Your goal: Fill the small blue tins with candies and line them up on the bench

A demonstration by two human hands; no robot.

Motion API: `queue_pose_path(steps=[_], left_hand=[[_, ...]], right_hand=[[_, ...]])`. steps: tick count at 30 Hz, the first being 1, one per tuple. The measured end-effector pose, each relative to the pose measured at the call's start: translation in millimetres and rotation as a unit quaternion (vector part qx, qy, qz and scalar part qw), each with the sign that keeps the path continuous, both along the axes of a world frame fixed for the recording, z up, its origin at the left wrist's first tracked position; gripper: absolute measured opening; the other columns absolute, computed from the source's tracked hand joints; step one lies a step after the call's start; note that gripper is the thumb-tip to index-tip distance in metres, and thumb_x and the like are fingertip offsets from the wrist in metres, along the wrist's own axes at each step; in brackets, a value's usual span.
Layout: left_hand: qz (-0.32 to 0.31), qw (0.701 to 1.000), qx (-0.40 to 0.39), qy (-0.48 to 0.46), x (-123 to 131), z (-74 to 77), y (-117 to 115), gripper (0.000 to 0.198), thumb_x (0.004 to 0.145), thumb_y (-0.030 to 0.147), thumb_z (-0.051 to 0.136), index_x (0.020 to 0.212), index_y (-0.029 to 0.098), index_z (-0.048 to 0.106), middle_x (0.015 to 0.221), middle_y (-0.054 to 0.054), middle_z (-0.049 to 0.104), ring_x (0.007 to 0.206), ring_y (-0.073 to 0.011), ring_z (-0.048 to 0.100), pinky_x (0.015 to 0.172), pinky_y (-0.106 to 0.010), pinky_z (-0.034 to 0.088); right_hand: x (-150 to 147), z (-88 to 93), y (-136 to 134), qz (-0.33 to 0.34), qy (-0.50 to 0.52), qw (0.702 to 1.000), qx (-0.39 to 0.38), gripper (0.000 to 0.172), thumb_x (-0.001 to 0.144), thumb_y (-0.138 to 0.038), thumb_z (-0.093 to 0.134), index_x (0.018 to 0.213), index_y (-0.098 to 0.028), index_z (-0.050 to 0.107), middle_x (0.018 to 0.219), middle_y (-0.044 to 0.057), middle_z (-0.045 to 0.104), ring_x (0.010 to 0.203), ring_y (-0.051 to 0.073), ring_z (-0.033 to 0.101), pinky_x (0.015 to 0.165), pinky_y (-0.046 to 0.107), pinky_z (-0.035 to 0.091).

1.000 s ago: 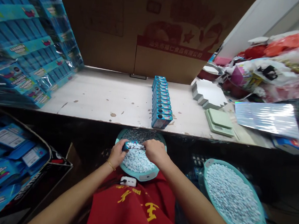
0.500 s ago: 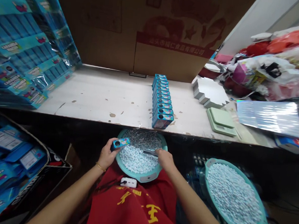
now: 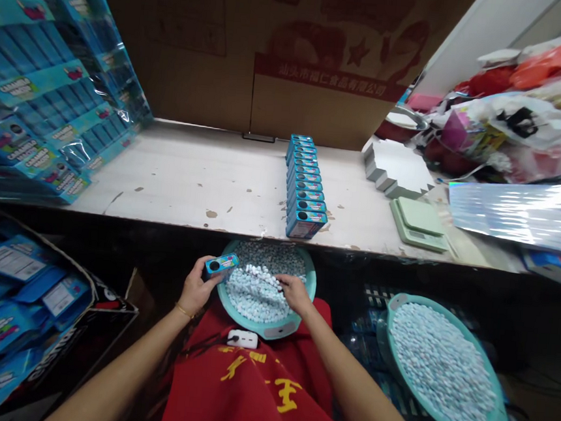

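**Box drawn left, right hand back among the candies**

Since half a second ago the left hand (image 3: 196, 286) has carried the small blue box (image 3: 220, 265) a little farther left, off the near-left rim of the teal basin (image 3: 306, 285), while the right hand (image 3: 294, 291) has come back onto the pile of pale blue candies (image 3: 257, 287), fingers spread and lowered into them. The dark strip it pinched earlier no longer shows.

Clamped between the left thumb and fingers, the box lies on its side, its long faces gripped and one end turned toward the basin. It looks like thin printed card: light, stiff enough to hold by its faces, easily crushed if squeezed at the open end. The candies are small, hard and loose, likely to roll and spill, so they are best scooped in a cupped palm.

Box and right hand sit near each other, apart, with candies between them. On the desk (image 3: 189, 183) beyond stands a row of blue boxes (image 3: 303, 185); a second basin (image 3: 443, 369) of candies lies near right.
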State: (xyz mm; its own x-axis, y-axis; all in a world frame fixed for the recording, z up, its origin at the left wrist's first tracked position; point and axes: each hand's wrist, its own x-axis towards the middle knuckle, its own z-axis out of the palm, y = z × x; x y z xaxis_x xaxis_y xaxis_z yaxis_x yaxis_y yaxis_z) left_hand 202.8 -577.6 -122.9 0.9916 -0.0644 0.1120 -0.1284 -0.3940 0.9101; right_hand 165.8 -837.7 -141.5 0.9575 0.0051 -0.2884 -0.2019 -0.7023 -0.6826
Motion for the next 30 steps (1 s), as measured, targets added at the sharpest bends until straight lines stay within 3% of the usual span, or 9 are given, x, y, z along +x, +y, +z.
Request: queue_pose_path(steps=[4, 9, 13, 19, 22, 24, 27, 30], left_hand=[[-0.039, 0.999, 0.027, -0.004, -1.2, -1.6, -16.9, 0.037, 0.067, 0.022, 0.055, 0.104, 0.020, 0.047, 0.096, -0.003, 0.057, 0.088, -0.0170, 0.054, 0.083, -0.031, 0.041], [-0.085, 0.993, 0.076, -0.023, -5.6, -2.4, -35.2, 0.042, 0.065, 0.014, 0.051, 0.106, 0.020, 0.048, 0.103, -0.005, 0.057, 0.095, -0.0200, 0.052, 0.087, -0.035, 0.039], [-0.100, 0.989, 0.100, -0.049, -9.5, -3.4, -39.5, 0.044, 0.063, 0.011, 0.050, 0.106, 0.021, 0.049, 0.105, -0.005, 0.056, 0.099, -0.0209, 0.051, 0.089, -0.036, 0.038], [-0.104, 0.988, 0.095, -0.057, -10.6, -8.8, -38.2, 0.044, 0.063, 0.011, 0.050, 0.106, 0.022, 0.049, 0.105, -0.005, 0.056, 0.100, -0.0207, 0.050, 0.090, -0.036, 0.038], [-0.093, 0.992, 0.067, -0.043, -10.9, -9.1, -32.5, 0.042, 0.065, 0.012, 0.050, 0.106, 0.021, 0.048, 0.104, -0.004, 0.056, 0.098, -0.0196, 0.052, 0.089, -0.035, 0.038], [-0.086, 0.995, 0.044, -0.033, -12.0, -8.0, -26.5, 0.040, 0.066, 0.013, 0.050, 0.105, 0.021, 0.048, 0.104, -0.004, 0.057, 0.097, -0.0192, 0.052, 0.089, -0.034, 0.039], [-0.080, 0.996, 0.015, -0.028, -14.7, -5.3, -17.0, 0.038, 0.067, 0.017, 0.053, 0.105, 0.021, 0.048, 0.103, -0.004, 0.057, 0.096, -0.0188, 0.054, 0.088, -0.033, 0.040], [-0.068, 0.997, 0.007, -0.025, -17.4, -2.4, -10.1, 0.037, 0.068, 0.020, 0.054, 0.105, 0.021, 0.049, 0.104, -0.004, 0.058, 0.096, -0.0184, 0.054, 0.088, -0.032, 0.040]], right_hand=[[-5.2, 53.8, -10.1, 0.040, -0.042, 0.998, 0.010, 0.039, 0.077, -0.016, 0.033, 0.103, -0.021, 0.061, 0.089, 0.001, 0.066, 0.078, 0.014, 0.058, 0.069, 0.023, 0.042], [-1.4, 112.6, 6.3, 0.122, -0.022, 0.978, -0.170, 0.037, 0.072, -0.012, 0.037, 0.092, -0.027, 0.064, 0.091, 0.001, 0.066, 0.088, 0.016, 0.057, 0.070, 0.023, 0.039], [1.5, 137.5, 33.1, 0.154, -0.002, 0.936, -0.317, 0.033, 0.071, -0.011, 0.037, 0.085, -0.023, 0.064, 0.089, 0.008, 0.065, 0.084, 0.021, 0.059, 0.068, 0.029, 0.040], [-2.7, 158.0, 54.6, 0.190, -0.055, 0.916, -0.350, 0.030, 0.077, -0.011, 0.033, 0.085, -0.016, 0.061, 0.085, 0.011, 0.063, 0.076, 0.021, 0.060, 0.064, 0.029, 0.041], [-9.1, 155.5, 34.2, 0.175, -0.050, 0.923, -0.340, 0.031, 0.078, -0.012, 0.033, 0.088, -0.021, 0.060, 0.087, 0.008, 0.063, 0.078, 0.019, 0.059, 0.064, 0.027, 0.040], [-13.3, 141.8, 11.0, 0.152, -0.025, 0.930, -0.334, 0.034, 0.077, -0.011, 0.034, 0.094, -0.026, 0.059, 0.092, 0.005, 0.062, 0.083, 0.018, 0.058, 0.064, 0.026, 0.039], [-17.2, 102.2, -21.2, 0.112, 0.038, 0.937, -0.330, 0.038, 0.077, -0.009, 0.034, 0.099, -0.028, 0.058, 0.096, 0.005, 0.062, 0.087, 0.017, 0.057, 0.067, 0.025, 0.038], [-17.7, 52.2, -27.9, 0.078, 0.081, 0.950, -0.290, 0.034, 0.079, -0.011, 0.033, 0.094, -0.024, 0.061, 0.093, 0.007, 0.062, 0.088, 0.018, 0.057, 0.071, 0.026, 0.038]])
